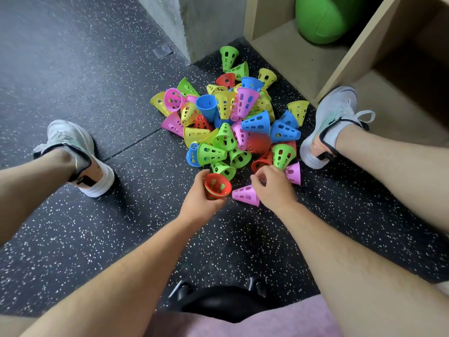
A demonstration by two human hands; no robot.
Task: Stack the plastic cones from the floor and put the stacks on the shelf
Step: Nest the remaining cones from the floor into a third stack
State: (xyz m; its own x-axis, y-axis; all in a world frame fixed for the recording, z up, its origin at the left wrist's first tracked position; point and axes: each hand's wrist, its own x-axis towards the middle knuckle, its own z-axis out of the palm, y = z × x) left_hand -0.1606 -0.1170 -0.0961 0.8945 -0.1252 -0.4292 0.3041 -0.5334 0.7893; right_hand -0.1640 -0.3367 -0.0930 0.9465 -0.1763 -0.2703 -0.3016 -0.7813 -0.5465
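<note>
- My left grip (201, 200) is curling round a red cone (218, 184), clamped on its side with the wide mouth facing up toward me. A green rim is showing at its edge, where a second cone is nesting with it.
- My right grip (274, 188) is hanging with bent fingers just beside a pink cone (245, 195) that is lying on its side. I cannot tell whether those fingers are pinching or touching anything.
- The pile of cones (230, 117) is lying jumbled on the floor (109, 239) between my white shoes (70, 142), just in front of the shelf (279, 47).
- The cones are shining like smooth plastic. They are tapered, with oval holes through the walls, in green, yellow, pink, blue and red.
- The floor is looking like black rubber flecked with white. The shelf is pale wood, and a green ball (320, 20) is sitting in one compartment.
</note>
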